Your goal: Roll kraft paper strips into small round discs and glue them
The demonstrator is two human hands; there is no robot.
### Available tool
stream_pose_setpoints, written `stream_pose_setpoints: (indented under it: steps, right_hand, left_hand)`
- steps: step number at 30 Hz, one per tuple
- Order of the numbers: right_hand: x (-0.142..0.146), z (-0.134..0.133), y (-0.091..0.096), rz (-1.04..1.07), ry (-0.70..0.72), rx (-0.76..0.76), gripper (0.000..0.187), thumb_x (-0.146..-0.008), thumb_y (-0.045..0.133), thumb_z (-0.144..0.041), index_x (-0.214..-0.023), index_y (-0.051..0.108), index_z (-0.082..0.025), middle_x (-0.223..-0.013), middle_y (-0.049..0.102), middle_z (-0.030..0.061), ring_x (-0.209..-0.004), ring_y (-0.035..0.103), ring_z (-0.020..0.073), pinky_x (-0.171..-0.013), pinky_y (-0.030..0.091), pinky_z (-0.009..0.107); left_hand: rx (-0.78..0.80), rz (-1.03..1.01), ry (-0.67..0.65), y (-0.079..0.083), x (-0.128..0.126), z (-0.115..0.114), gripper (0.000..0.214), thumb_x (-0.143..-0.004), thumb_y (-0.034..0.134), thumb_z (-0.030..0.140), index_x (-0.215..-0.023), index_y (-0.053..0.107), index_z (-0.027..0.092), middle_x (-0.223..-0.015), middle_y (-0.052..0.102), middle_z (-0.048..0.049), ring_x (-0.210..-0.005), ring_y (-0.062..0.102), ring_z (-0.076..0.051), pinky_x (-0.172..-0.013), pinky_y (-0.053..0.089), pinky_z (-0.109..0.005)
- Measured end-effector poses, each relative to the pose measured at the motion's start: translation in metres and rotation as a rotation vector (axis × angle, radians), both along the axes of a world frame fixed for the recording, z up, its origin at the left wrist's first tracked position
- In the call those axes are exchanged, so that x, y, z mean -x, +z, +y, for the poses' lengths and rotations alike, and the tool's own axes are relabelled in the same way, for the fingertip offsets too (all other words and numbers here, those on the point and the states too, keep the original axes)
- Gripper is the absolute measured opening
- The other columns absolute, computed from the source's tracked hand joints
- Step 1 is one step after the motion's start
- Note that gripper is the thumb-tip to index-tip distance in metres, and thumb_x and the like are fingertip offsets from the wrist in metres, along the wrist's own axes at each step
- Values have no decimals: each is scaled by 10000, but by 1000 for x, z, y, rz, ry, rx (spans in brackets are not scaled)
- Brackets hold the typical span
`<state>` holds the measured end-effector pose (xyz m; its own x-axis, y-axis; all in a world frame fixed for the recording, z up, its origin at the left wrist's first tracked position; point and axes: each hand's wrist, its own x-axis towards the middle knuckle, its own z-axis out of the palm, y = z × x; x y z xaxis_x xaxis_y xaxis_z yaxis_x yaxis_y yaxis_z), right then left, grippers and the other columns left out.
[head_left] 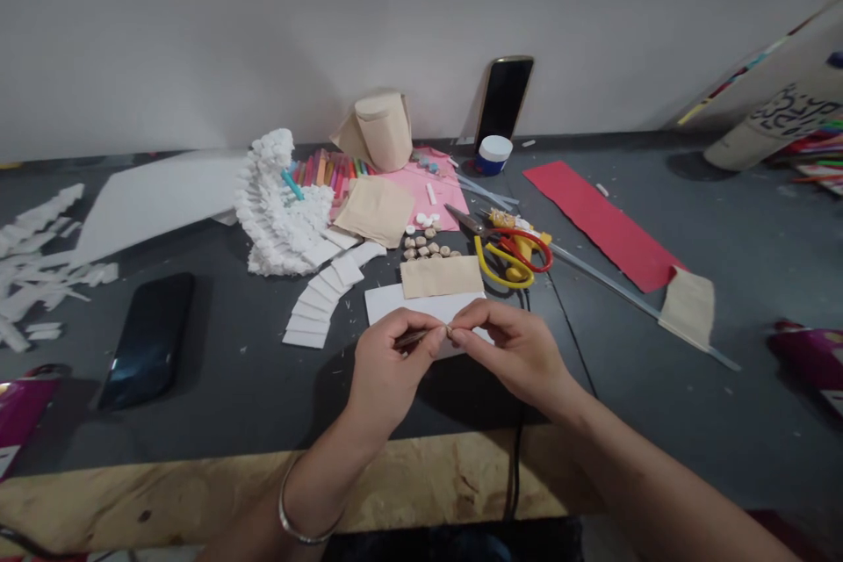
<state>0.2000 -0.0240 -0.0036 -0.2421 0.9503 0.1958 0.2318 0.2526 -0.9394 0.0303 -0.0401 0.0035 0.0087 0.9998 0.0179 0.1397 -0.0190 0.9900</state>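
Observation:
My left hand (388,369) and my right hand (517,351) meet fingertip to fingertip, both closed in a pinch. Between them is a small brown piece (449,331), mostly hidden by the fingers. A thin, dark strip shows inside the left hand's grip, too covered to make out. Just beneath the hands lies a white sheet of paper (385,300), partly covered by a brown paper strip (441,277). Beyond that strip sit several small brown rolled pellets (427,248) and a few white ones (427,219).
Scissors (504,250) and a glue gun (523,237) with a clear glue stick lie ahead right. Red paper (602,224) is farther right. White cut pieces (316,303) fan out left, near a phone (150,338). Behind stand a brown paper roll (385,132) and a jar (493,155).

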Motion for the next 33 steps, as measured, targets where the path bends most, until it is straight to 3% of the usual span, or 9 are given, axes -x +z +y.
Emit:
stream_pose_setpoints:
  steps: [6,13,23,33]
  right_hand:
    - [-2,3,-3,133,67,309,198,-777,727,-387,-775,683,-195,-737,693,21,-681,627,143,-647,514,265]
    - [-2,7,0,160,82,373,232,-740,759,-405,-777,694,-185,-722,696,22,-668,630,144,-640,525,275]
    - [-1,7,0,37,62,255,167,-809,654,-350,-778,654,-185,-714,656,9,-647,580,129,-600,465,248]
    - [3,2,-2,-141,-106,-91,93,-819,611,-217,-729,587,-211,-691,654,3,-635,605,136,-594,466,248]
  left_hand:
    - [-58,96,-21,0,1,-2,89,-827,663,250,-774,700,189,-735,696,-1,-684,650,-117,-622,515,-188]
    - [-138,254,-15,0,2,-3,92,-850,643,251,-792,696,202,-739,690,-7,-673,635,-125,-616,508,-203]
    - [-63,163,-50,2,4,0,93,-845,638,259,-822,701,194,-771,715,-10,-704,658,-126,-633,515,-196]
    - [25,90,-37,3,-1,0,78,-808,654,242,-806,702,181,-769,733,-19,-715,680,-144,-653,542,-216]
